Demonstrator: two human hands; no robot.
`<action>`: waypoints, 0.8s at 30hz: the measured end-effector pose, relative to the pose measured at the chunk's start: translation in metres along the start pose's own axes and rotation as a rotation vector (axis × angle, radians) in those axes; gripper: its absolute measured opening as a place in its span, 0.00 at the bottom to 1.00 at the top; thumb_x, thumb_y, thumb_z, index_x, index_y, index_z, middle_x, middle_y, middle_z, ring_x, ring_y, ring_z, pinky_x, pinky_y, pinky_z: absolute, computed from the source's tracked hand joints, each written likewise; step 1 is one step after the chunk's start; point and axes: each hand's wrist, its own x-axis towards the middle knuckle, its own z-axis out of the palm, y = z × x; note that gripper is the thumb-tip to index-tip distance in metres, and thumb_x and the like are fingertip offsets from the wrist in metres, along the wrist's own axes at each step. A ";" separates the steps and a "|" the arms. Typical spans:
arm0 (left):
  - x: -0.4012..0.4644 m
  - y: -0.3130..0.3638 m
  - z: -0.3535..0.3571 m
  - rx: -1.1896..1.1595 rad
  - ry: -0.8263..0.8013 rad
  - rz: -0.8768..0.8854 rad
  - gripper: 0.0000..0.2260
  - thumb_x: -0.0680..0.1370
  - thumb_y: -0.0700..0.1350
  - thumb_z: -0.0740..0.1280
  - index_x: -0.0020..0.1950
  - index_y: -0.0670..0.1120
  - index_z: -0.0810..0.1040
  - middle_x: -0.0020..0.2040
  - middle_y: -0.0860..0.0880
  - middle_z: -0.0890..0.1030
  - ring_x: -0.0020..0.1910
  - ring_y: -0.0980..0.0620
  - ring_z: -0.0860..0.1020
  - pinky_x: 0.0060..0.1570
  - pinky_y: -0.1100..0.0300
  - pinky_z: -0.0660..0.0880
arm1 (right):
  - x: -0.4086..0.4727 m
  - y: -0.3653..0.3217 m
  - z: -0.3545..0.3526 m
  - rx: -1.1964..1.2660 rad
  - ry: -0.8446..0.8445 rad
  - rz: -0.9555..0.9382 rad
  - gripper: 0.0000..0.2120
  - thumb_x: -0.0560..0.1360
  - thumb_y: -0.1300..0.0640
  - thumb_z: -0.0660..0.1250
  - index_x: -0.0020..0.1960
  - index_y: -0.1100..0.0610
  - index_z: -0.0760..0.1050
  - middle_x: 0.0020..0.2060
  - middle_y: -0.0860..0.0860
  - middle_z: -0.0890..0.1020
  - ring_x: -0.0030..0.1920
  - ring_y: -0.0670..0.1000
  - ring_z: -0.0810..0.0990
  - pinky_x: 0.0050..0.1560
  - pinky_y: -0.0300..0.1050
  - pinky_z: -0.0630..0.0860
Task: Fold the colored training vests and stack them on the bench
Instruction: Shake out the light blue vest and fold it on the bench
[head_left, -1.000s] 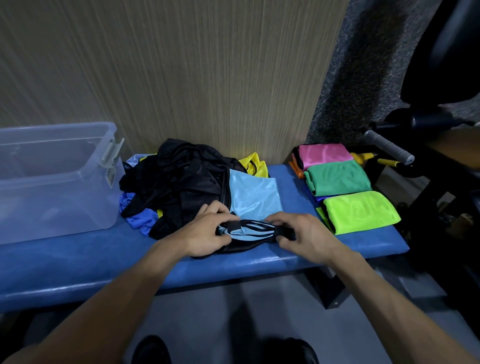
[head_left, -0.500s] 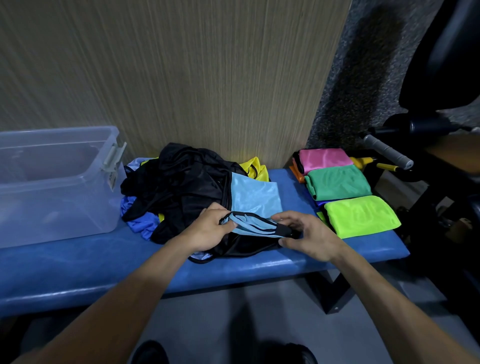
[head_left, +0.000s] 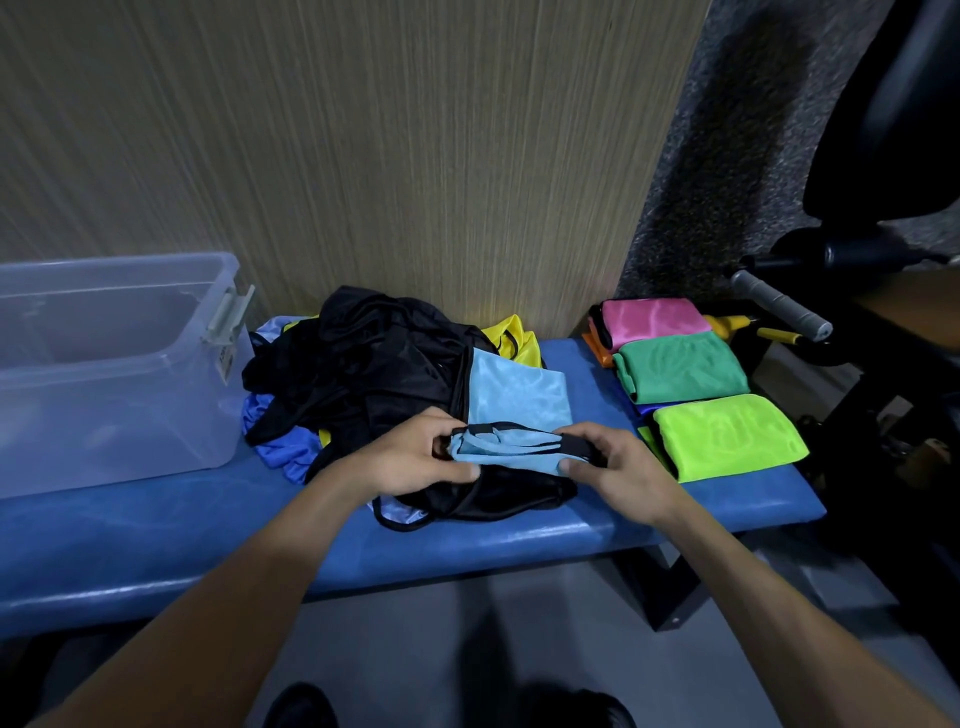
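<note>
A light blue vest (head_left: 519, 400) with black trim lies on the blue bench (head_left: 156, 530), partly on a heap of black, blue and yellow vests (head_left: 363, 374). My left hand (head_left: 415, 457) pinches the vest's near left edge, and my right hand (head_left: 618, 467) pinches its near right edge at the black trim. The near edge is lifted off the bench between them. Folded vests sit at the bench's right end: pink (head_left: 654, 319), green (head_left: 680, 369) and neon yellow-green (head_left: 727, 436).
A clear plastic bin (head_left: 104, 374) stands on the bench's left end. A wood-grain wall panel (head_left: 363, 156) backs the bench. Dark gym equipment with a grey handle (head_left: 779, 304) stands to the right. Grey floor lies below the bench.
Both hands have raised the light blue vest's near edge off the bench and spread it slightly between them. The camera view has tilted a little.
</note>
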 end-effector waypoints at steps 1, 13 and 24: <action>0.001 -0.004 0.000 0.034 -0.001 0.021 0.13 0.75 0.44 0.77 0.56 0.55 0.80 0.56 0.55 0.73 0.52 0.56 0.76 0.53 0.70 0.70 | 0.001 0.000 0.000 0.013 -0.005 0.016 0.12 0.77 0.62 0.72 0.58 0.50 0.81 0.51 0.48 0.86 0.55 0.50 0.84 0.62 0.50 0.78; -0.001 -0.008 0.025 0.356 0.282 0.255 0.18 0.83 0.55 0.63 0.41 0.43 0.78 0.57 0.60 0.70 0.56 0.56 0.66 0.57 0.71 0.62 | -0.013 -0.010 -0.011 0.086 -0.003 0.125 0.12 0.80 0.61 0.69 0.62 0.52 0.77 0.57 0.45 0.83 0.55 0.42 0.82 0.56 0.35 0.76; -0.015 0.016 0.060 0.298 0.252 0.320 0.22 0.84 0.61 0.52 0.41 0.49 0.75 0.56 0.65 0.74 0.60 0.56 0.65 0.66 0.61 0.63 | -0.046 -0.019 -0.029 0.123 -0.014 0.301 0.06 0.81 0.63 0.66 0.54 0.55 0.80 0.52 0.55 0.85 0.50 0.48 0.83 0.53 0.40 0.77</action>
